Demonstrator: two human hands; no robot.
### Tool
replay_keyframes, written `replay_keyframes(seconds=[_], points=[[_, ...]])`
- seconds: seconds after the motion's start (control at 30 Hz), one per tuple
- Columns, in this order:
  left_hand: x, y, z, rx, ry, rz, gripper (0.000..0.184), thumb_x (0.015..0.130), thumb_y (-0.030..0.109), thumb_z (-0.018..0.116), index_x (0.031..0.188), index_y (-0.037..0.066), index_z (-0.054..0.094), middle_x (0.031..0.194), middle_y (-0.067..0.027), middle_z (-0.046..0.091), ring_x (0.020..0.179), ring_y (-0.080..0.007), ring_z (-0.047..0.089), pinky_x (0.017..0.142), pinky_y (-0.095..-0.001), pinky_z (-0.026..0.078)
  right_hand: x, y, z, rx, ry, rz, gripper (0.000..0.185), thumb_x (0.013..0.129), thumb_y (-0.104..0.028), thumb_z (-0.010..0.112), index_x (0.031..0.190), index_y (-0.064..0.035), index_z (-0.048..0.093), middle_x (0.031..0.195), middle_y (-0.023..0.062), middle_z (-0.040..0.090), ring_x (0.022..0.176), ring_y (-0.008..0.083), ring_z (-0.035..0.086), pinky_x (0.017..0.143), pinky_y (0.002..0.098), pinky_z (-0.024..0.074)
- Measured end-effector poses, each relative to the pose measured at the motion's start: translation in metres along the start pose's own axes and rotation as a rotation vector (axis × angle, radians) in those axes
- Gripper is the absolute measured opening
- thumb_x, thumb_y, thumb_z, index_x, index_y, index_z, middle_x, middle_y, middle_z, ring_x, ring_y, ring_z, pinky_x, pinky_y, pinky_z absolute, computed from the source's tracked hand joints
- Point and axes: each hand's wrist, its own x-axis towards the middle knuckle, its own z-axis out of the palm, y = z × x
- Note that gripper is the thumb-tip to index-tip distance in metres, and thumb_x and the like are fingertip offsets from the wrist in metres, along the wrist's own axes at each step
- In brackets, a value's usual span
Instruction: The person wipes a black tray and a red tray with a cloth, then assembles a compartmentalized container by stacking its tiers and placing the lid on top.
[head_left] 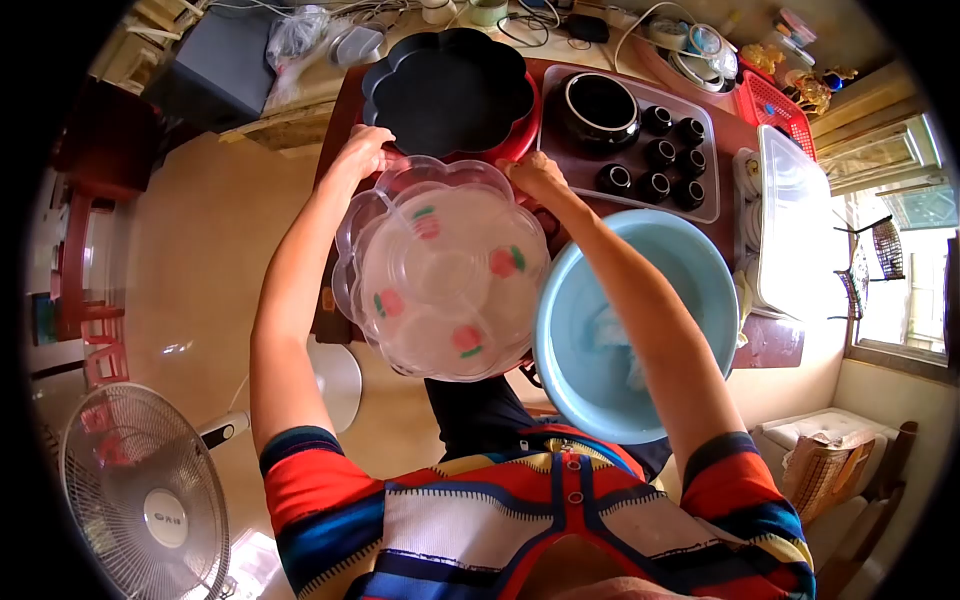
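Note:
A clear plastic lid with a scalloped edge and strawberry prints lies in front of my body, partly over the table's near edge. My left hand is closed at its far left rim, and my right hand is closed at its far right rim. The fingertips are partly hidden. A second clear scalloped outline shows at the lid's left; I cannot tell whether it is a separate piece. Just beyond both hands sits a red box with a black flower-shaped tray in it.
A light blue basin with water stands right, under my right forearm. Behind it, a tray bears a black pot and several small black cups. Further right are a clear plastic bin and red basket. A fan stands lower left.

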Motion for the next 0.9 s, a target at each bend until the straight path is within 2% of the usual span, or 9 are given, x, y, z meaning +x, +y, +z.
replay_keyframes(seconds=[0.1,0.17,0.27,0.37,0.43,0.5,0.63,0.77,0.9], points=[[-0.002,-0.004,-0.004,0.015,-0.03,-0.025,0.019,0.083,0.001,0.05,0.096,-0.01,0.042,0.091,-0.0195,0.05,0.071,-0.0364,0.062,0.063,-0.0499,0.057,0.023,0.028,0.012,-0.025,-0.004,-0.261,0.035,0.075,-0.043,0.06,0.083,-0.0098,0.068,0.083,0.013,0.068,0.085,0.0275,0.065,0.077,0.0371,0.0509],[0.011,-0.015,-0.013,0.064,-0.015,-0.041,0.024,0.086,0.005,0.053,0.1,-0.012,0.043,0.089,-0.02,0.051,0.072,-0.0347,0.063,0.065,-0.0488,0.057,0.029,0.038,0.013,-0.041,0.039,-0.325,0.028,0.075,-0.034,0.056,0.094,-0.0182,0.069,0.101,0.0198,0.063,0.096,0.0372,0.06,0.084,0.0426,0.0486],[0.0,-0.016,-0.015,0.099,-0.113,-0.094,0.044,0.088,0.018,0.058,0.106,-0.017,0.041,0.087,-0.0249,0.059,0.069,-0.0362,0.064,0.065,-0.0445,0.057,0.002,0.035,-0.007,-0.006,0.134,-0.374,0.025,0.076,-0.034,0.056,0.093,-0.0202,0.069,0.096,0.0173,0.064,0.092,0.0364,0.061,0.081,0.0425,0.0493],[-0.004,-0.006,-0.025,0.436,-0.104,-0.135,0.062,0.09,0.038,0.053,0.122,-0.011,0.032,0.098,-0.0265,0.058,0.08,-0.0332,0.063,0.065,-0.0422,0.055,-0.037,0.03,-0.022,0.045,0.267,-0.575,0.022,0.08,-0.028,0.054,0.09,-0.0147,0.068,0.089,0.0176,0.064,0.085,0.0362,0.061,0.073,0.0437,0.049],[-0.03,0.003,-0.027,0.633,0.058,-0.016,0.071,0.088,0.048,0.05,0.128,-0.006,0.028,0.106,-0.0257,0.057,0.085,-0.0307,0.062,0.069,-0.0413,0.053,-0.066,0.026,-0.028,0.1,0.282,-0.664,0.02,0.081,-0.024,0.053,0.088,-0.011,0.067,0.089,0.0163,0.064,0.083,0.0357,0.061,0.073,0.0437,0.0485],[-0.054,-0.007,-0.038,0.447,0.163,0.139,0.076,0.083,0.058,0.05,0.133,0.004,0.032,0.111,-0.0197,0.056,0.084,-0.0253,0.062,0.071,-0.0382,0.052,-0.094,0.027,-0.031,0.103,0.297,-0.738,0.021,0.081,-0.024,0.054,0.091,-0.0095,0.065,0.089,0.0159,0.063,0.084,0.0353,0.06,0.074,0.0435,0.0479],[-0.127,-0.026,-0.058,0.496,0.251,0.133,0.081,0.078,0.067,0.047,0.129,0.005,0.04,0.111,-0.0155,0.056,0.089,-0.0228,0.058,0.069,-0.0348,0.051,-0.131,0.045,-0.024,-0.132,0.377,-0.8,0.032,0.079,-0.026,0.063,0.103,-0.0057,0.059,0.096,0.0139,0.061,0.087,0.0297,0.06,0.073,0.038,0.0473],[-0.196,-0.068,-0.055,0.592,0.215,0.105,0.077,0.079,0.064,0.051,0.129,0.005,0.041,0.107,-0.0103,0.055,0.087,-0.0187,0.055,0.07,-0.0347,0.05,-0.133,0.06,-0.013,-0.251,0.414,-0.829,0.034,0.079,-0.026,0.064,0.103,-0.0047,0.057,0.095,0.0144,0.06,0.087,0.0317,0.058,0.072,0.0409,0.0464],[-0.217,-0.107,-0.05,0.532,0.131,0.103,0.075,0.078,0.049,0.064,0.13,0.002,0.038,0.103,-0.0117,0.056,0.087,-0.0173,0.057,0.058,-0.0274,0.051,-0.121,0.058,-0.008,-0.212,0.418,-0.806,0.028,0.078,-0.024,0.062,0.1,-0.0061,0.058,0.093,0.0145,0.061,0.083,0.0345,0.059,0.07,0.0434,0.0463]])
